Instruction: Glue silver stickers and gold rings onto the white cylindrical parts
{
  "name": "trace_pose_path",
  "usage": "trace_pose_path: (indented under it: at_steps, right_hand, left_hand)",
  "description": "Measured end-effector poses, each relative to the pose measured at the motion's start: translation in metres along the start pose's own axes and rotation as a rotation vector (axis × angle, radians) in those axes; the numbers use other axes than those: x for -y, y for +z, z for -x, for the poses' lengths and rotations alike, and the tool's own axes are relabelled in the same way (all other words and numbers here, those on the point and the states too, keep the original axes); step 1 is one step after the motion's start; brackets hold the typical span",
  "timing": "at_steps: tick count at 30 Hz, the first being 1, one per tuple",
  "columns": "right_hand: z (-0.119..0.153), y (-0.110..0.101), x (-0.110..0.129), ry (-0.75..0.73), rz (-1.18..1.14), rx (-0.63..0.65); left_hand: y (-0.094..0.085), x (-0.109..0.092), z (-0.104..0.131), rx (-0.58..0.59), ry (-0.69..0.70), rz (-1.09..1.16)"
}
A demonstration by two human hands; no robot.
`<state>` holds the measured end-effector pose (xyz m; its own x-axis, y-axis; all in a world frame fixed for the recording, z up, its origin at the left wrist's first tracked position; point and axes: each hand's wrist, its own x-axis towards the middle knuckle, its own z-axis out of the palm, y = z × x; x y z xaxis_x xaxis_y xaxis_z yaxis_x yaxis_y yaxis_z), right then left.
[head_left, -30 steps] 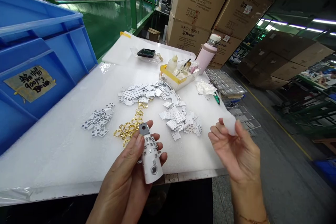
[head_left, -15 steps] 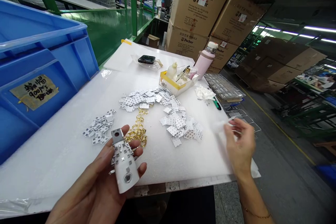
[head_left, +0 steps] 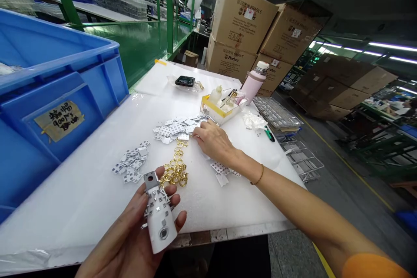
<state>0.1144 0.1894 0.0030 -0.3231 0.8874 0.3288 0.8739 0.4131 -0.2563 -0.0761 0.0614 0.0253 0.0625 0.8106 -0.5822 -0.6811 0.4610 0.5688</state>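
Note:
My left hand is closed around a white tapered piece. This piece carries small grey squares and triangles on its side, a grey square top with a round hole, and a round dark inset near its wide end. Stretched across the table, my right hand has its fingers pinched at the near edge of a heap of small white cards with grey squares. What the fingertips hold, if anything, I cannot make out. Gold rings lie between my hands. Another card heap is at left, and one is partly under my right forearm.
A blue crate stands at left. Farther back are a yellow-edged tray with a bottle, a pink flask, a black device and crumpled tissue. Metal racks and stacked cartons stand beyond the table.
My right hand has moved from the table's right edge to the card heap at the centre, away from a thin translucent sheet. My left hand keeps the white piece. The view has shifted slightly.

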Motion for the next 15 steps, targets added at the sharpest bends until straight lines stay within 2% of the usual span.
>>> trace_pose_path:
  at_steps: [3,7,12,15]
  right_hand:
    - [-0.006,0.007,-0.001,-0.001,-0.006,0.026]
    - [0.003,-0.005,0.004,-0.007,-0.128,0.029]
    - [0.042,-0.035,0.017,0.059,-0.441,-0.014]
    - [0.071,-0.042,0.03,0.109,-0.666,0.01]
  left_hand:
    - [0.001,-0.001,0.0,0.0,-0.006,-0.009]
    - [0.005,-0.006,0.003,-0.001,-0.039,-0.008]
    - [0.005,-0.009,0.001,0.006,-0.104,0.039]
    - [0.008,-0.005,0.002,0.031,-0.09,0.028]
